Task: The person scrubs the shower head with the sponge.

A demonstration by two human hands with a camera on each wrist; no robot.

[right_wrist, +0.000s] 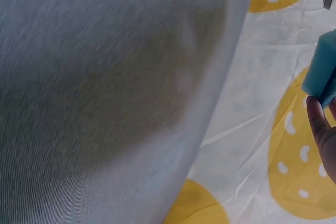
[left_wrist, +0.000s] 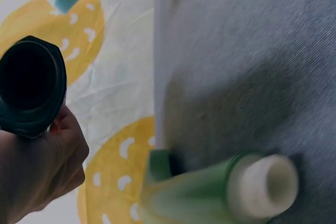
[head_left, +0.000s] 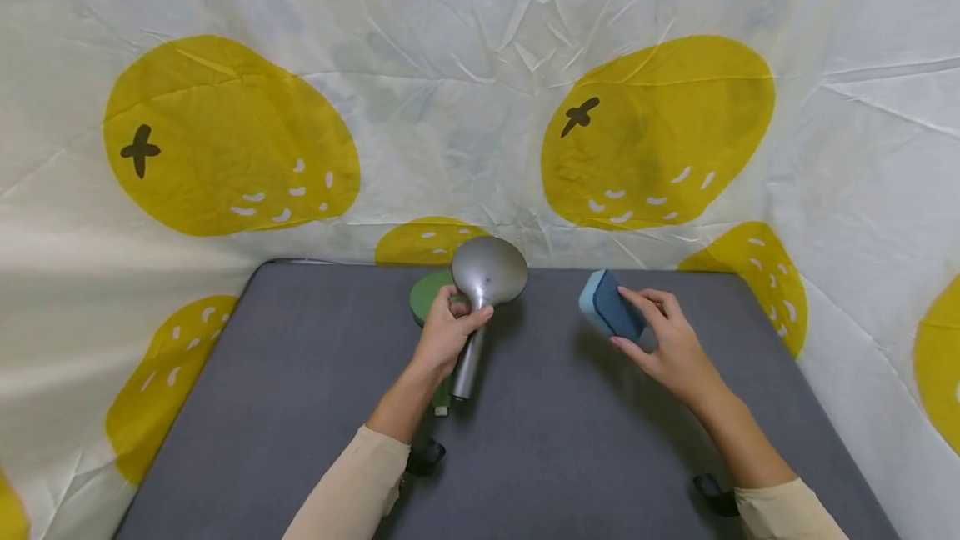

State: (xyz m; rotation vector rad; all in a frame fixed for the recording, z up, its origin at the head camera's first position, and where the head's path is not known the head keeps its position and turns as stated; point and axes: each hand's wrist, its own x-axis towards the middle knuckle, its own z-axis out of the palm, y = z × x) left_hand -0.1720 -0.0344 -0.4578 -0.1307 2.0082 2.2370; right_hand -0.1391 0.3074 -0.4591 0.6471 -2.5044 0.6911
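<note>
My left hand [head_left: 450, 327] grips a metal ladle [head_left: 489, 269] where the handle meets the bowl, the bowl's rounded side facing up. In the left wrist view the hollow end of the ladle's handle [left_wrist: 29, 80] faces the camera. Partly hidden beneath the ladle is a green object [head_left: 429, 294] with a round head and a handle that ends in a pale tip [left_wrist: 270, 184]. To the right, my right hand [head_left: 671, 348] pinches a two-tone blue sponge [head_left: 611, 307] between thumb and fingers, raised above the table. Some space separates sponge and ladle.
The grey table [head_left: 300, 440] ends at a hung cloth [head_left: 450, 132] printed with yellow fruit, which also closes off both sides. Black straps [head_left: 716, 497] hang near both wrists.
</note>
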